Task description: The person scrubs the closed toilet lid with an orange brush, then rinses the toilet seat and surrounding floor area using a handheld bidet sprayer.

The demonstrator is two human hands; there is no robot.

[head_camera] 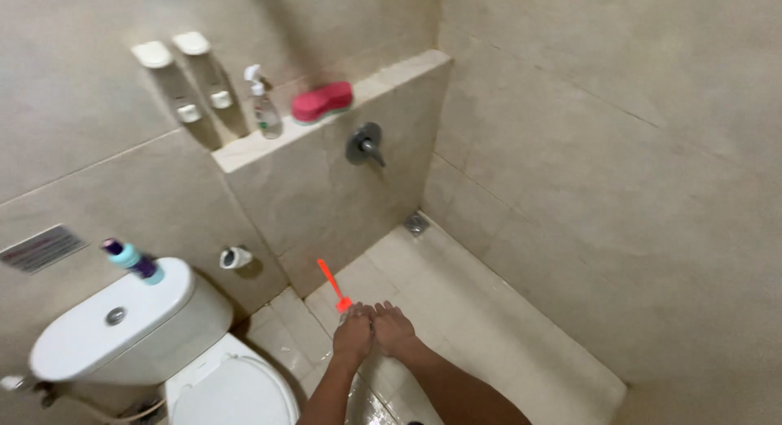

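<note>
While both forearms reached down from the bottom edge of the view, the left hand and the right hand met side by side over the tiled floor, knuckles up and fingers curled downward. They seemed to be closed together on the lower end of a slim red-handled brush, though whether each hand truly gripped it, or one merely rested against the other, could not be told from above. The floor just under the wrists looked wet and glossy, which suggested some scrubbing or rinsing had been done there; the paler tiles further out looked dry, so much of the floor appeared untouched, as a judgement only.

The brush's long axis ran from the hands up and to the left in the picture, its free end pointing away from the person toward the base of the low tiled wall.

Left of the hands stood a white toilet, with a small purple-and-teal bottle on its cistern lid. Beyond lay a floor drain in the corner, then a wall tap. Farthest off, the ledge carried a spray bottle and a pink sponge, with two wall dispensers beside them.
</note>
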